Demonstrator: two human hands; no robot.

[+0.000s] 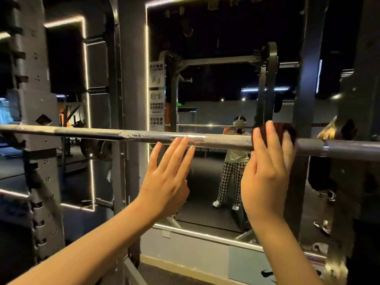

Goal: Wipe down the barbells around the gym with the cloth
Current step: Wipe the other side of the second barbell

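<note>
Barbell [226, 140] resting level across your view, from 9 o'clock to 3 o'clock, at chest height before you. Your right hand [267, 171], at 3 o'clock of centre, presses a dark red-brown cloth [281, 130] against the knurled shaft with fingers straight and close together; the cloth bunches over the bar behind them. Your left hand [166, 182], at 9 o'clock of the right, is spread wide and holds nothing, its fingertips at the bar's lower edge. Rack upright [35, 99] at 9 o'clock. Mirror [216, 89] at 12 o'clock, edged by a light strip [147, 79], showing a reflected person [232, 171] in checked trousers.
</note>
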